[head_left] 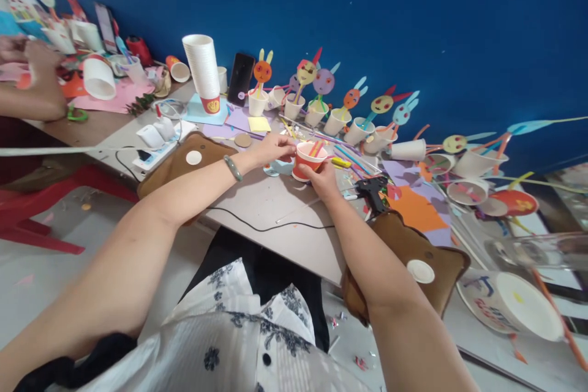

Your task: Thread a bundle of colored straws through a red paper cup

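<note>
A red and white paper cup [309, 166] stands upright near the table's middle, with orange and purple strips inside it. My right hand [323, 179] is wrapped round the cup's right side, thumb on its front. At the cup's left rim my left hand [277, 149] has its fingers pressed together; what they hold, if anything, is too small to tell. A light blue paper cutout [278, 168] lies just left of the cup. Behind the cup are coloured sticks [351, 159] and a yellow cutter [340, 162].
Finished cups with rabbit-faced figures [262, 70] line the blue wall. A tall cup stack [202, 67] stands back left. A black glue gun [373, 193] lies right, its cable crossing the front. Brown cushions [190, 162] flank the work area. Another person's arm [34, 89] rests far left.
</note>
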### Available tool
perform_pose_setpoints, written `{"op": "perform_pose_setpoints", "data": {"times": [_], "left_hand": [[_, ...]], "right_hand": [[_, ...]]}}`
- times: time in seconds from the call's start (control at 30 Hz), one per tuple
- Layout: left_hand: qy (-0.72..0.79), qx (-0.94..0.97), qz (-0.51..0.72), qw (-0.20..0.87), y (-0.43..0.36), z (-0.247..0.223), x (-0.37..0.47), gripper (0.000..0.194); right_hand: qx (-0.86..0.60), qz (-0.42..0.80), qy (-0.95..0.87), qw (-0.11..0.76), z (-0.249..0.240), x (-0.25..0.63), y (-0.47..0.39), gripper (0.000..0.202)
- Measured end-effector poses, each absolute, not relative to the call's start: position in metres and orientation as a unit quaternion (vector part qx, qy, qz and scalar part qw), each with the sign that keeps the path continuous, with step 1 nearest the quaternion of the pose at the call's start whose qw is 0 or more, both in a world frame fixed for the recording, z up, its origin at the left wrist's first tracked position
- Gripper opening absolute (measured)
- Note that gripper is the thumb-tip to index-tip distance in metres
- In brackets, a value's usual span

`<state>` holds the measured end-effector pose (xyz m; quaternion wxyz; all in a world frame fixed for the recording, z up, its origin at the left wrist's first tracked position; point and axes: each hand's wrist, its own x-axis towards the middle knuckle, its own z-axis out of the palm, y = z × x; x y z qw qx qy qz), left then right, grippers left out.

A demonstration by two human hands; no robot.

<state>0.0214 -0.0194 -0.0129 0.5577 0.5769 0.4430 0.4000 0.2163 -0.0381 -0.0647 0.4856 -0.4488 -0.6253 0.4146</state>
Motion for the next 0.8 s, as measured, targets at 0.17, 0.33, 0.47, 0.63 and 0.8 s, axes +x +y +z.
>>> {"op": "perform_pose_setpoints", "data": {"times": [0.17,0.33,0.47,0.63,0.8], "left_hand": [[0.419,0.569,0.423,0.567,-0.016,-0.024,0.018,0.004],[0.388,0.555,0.429,0.598,-0.013,-0.038,0.012,0.009],[0.375,0.564,0.442,0.589,-0.011,-0.046,0.006,0.015],[0.369,0.593,0.461,0.547,-0.011,-0.047,0.004,0.012],[0.353,0.602,0.467,0.543,-0.015,-0.047,0.003,0.020]], "right_hand": [[-0.450,0.430,-0.628,0.467,-0.064,0.217,-0.039,0.057],[-0.439,0.437,-0.626,0.473,-0.064,0.213,-0.038,0.060],[-0.440,0.431,-0.640,0.459,-0.067,0.210,-0.037,0.055],[-0.448,0.413,-0.656,0.445,-0.072,0.211,-0.037,0.054],[-0.466,0.398,-0.663,0.429,-0.074,0.212,-0.041,0.053]]}}
